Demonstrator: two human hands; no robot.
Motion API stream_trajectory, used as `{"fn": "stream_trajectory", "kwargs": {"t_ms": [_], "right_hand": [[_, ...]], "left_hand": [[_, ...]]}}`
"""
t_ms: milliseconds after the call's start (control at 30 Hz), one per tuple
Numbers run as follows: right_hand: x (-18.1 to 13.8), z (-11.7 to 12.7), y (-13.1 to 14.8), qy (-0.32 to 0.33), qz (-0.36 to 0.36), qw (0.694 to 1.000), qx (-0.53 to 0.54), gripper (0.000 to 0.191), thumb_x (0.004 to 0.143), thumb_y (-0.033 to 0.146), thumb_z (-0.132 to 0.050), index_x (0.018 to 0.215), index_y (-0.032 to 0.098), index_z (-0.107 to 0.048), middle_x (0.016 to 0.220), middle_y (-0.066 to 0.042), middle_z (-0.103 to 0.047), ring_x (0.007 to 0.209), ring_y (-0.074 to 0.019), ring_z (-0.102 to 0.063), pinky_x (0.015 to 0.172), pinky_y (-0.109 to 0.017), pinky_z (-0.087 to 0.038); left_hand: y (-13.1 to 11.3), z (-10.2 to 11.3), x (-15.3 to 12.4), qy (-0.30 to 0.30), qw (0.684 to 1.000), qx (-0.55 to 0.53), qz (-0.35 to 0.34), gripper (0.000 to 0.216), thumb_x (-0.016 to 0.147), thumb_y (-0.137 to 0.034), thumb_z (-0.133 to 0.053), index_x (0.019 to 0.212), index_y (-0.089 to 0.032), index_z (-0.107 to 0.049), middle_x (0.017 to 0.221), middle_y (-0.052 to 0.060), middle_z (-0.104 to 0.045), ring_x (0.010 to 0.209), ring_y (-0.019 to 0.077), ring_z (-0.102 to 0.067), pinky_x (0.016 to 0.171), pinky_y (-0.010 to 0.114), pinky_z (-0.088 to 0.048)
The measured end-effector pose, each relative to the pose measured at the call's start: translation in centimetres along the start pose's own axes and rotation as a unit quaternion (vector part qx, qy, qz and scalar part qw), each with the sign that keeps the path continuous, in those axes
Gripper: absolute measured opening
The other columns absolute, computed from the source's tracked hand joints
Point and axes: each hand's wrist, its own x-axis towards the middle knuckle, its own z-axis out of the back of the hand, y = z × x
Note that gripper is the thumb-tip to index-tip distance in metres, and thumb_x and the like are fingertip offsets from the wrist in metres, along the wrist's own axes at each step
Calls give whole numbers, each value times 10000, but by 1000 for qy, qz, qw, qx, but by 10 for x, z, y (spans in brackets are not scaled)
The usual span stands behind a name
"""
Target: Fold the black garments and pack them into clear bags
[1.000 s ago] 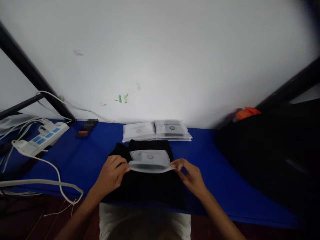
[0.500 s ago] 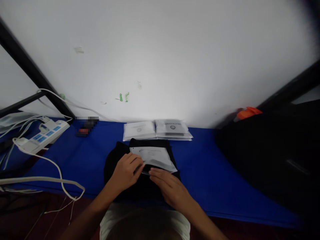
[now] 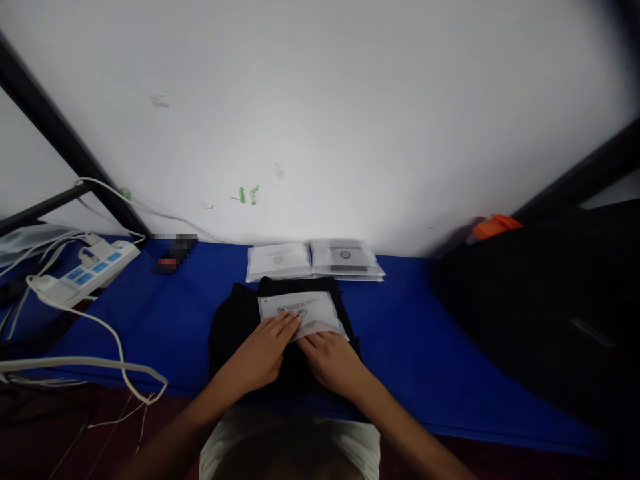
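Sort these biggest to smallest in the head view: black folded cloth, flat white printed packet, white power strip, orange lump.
Black folded cloth
White power strip and flat white printed packet: too alike to rank
Orange lump: smallest

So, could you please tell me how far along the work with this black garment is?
Done: two stacks of flat bags lie by the wall. In hand: left hand and right hand press flat on a printed bag atop the folded black garment. Left: that garment is not yet inside the bag; the dark heap at right is unclear.
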Motion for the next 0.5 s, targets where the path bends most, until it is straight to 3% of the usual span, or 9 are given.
{"fn": "stream_trajectory", "kwargs": {"t_ms": [100, 167, 267, 367, 433, 500], "right_hand": [[-14, 19, -1, -73, 97, 990, 74, 271, 816, 133, -440, 1001, 155, -636, 893, -104, -714, 782, -236, -631, 681, -371, -518], [-25, 33, -1, -160, 137, 968, 137, 297, 877, 204, -387, 1075, 163, -605, 927, -107, -719, 809, -239, -642, 695, -388, -515], [-37, 48, 1, -264, 140, 928, 221, 322, 946, 281, -352, 1179, 193, -557, 939, -105, -723, 861, -248, -670, 707, -404, -524], [-41, 50, -1, -292, 98, 917, 255, 280, 936, 258, -425, 1177, 210, -560, 982, -114, -715, 921, -261, -672, 746, -430, -538], [-39, 44, -6, -273, 80, 922, 264, 267, 906, 209, -467, 1155, 203, -559, 1043, -121, -700, 998, -262, -653, 800, -441, -544], [-35, 35, -12, -234, 77, 932, 264, 306, 869, 137, -445, 1150, 197, -548, 1109, -123, -680, 1102, -254, -615, 883, -455, -532]], "left_hand": [[7, 2, -5, -17, 1000, -13, 7, 790, 697, 74, -386, 1438, -199, -415, 1420, 99, -543, 1329, 222, -495, 1069, 452, -468], [14, 13, -4, -69, 997, -25, 8, 662, 778, 54, -372, 1366, -215, -516, 1321, 89, -628, 1242, 200, -577, 1032, 416, -504], [29, 36, 8, -191, 981, -31, 5, 498, 870, -23, -389, 1276, -220, -600, 1269, 87, -661, 1198, 195, -606, 1014, 403, -515], [55, 55, 31, -286, 958, -29, 14, 476, 888, -47, -366, 1249, -235, -615, 1301, 58, -643, 1222, 183, -586, 1051, 427, -480], [79, 60, 51, -288, 957, -20, 33, 503, 869, -36, -337, 1233, -229, -625, 1299, 48, -645, 1240, 177, -572, 1072, 441, -456], [104, 58, 70, -199, 977, 8, 78, 509, 845, -39, -342, 1235, -206, -623, 1335, 66, -620, 1271, 187, -548, 1093, 455, -424]]}}
